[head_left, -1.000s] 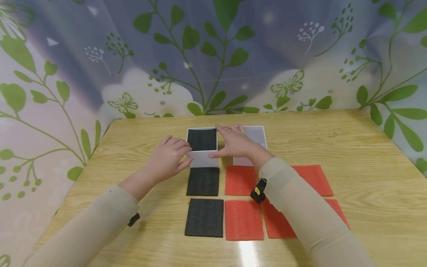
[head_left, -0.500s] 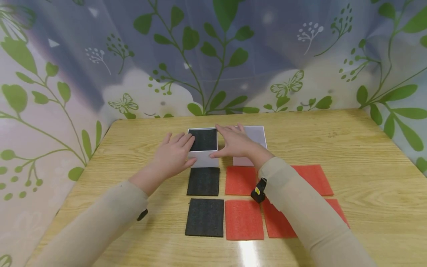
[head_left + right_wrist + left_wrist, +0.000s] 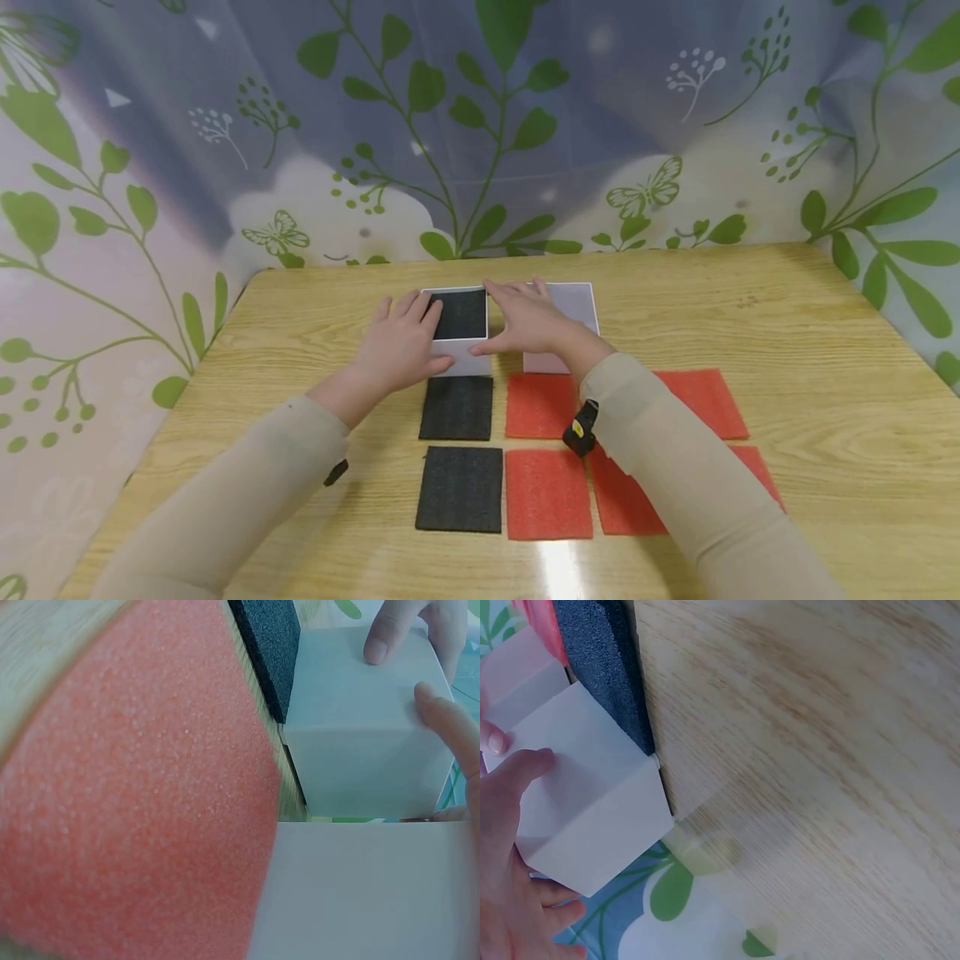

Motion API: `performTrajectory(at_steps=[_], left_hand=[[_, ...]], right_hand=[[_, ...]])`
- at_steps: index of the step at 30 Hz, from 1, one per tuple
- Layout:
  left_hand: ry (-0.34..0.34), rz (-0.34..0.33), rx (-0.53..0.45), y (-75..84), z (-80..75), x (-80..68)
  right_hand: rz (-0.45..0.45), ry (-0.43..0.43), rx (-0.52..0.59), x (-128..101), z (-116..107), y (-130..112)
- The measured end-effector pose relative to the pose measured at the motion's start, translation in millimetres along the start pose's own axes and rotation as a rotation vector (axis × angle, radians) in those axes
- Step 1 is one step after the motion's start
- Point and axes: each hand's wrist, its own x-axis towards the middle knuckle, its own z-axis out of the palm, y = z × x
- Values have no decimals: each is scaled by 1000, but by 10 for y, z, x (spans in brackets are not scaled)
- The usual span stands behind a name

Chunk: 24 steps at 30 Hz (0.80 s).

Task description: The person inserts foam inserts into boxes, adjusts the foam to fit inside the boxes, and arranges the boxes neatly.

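Wooden table [image 3: 750, 333] open rightward, both hands [image 3: 401, 346] [image 3: 528, 321] flat-fingered steadying white box [image 3: 459, 354] edges

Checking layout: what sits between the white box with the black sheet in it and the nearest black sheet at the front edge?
Head view: one more black foam sheet lies between the white box and the front black sheet.
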Motion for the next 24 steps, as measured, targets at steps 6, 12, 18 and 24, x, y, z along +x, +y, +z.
performTrajectory(at_steps=[6, 12, 18, 24], left_hand=[[-22, -6, 1, 17, -21, 18], [-36, -16, -21, 29, -29, 28], [-49, -7, -47, 53, -33, 41], [-61, 36, -66, 104, -24, 65]], right_hand=[[-2, 0, -3, -3, -3, -4], [-2, -2, -5, -1, 0, -2], [-4, -1, -1, -8, -5, -6], [-10, 4, -4, -7, 0, -3]])
